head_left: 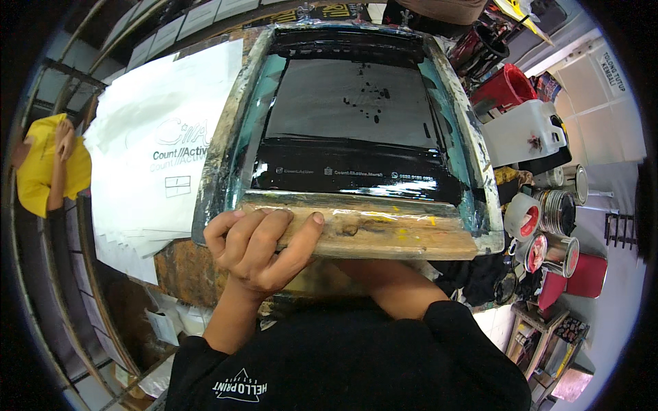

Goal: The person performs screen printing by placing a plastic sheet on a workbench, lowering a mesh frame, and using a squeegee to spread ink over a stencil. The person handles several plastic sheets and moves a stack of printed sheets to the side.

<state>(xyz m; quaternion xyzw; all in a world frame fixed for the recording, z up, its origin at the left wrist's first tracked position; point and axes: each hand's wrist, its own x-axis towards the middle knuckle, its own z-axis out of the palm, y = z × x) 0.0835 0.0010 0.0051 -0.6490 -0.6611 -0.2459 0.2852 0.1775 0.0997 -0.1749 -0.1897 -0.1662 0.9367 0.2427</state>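
Note:
My left hand is closed around the left end of a wide wooden squeegee, thumb and fingers over its near edge. The squeegee lies across the near end of a screen-printing frame. Black ink coats the mesh in front of the blade, and a greyer rectangle with dark spots shows farther up. My right forearm reaches in beneath the squeegee, which hides my right hand. Left of the frame lies a stack of white sheets with black print.
On the right stand a white plastic jug, a red bucket and several ink tins. A wooden shelf is lower right. Metal rails run along the left, where a person in yellow stands beyond.

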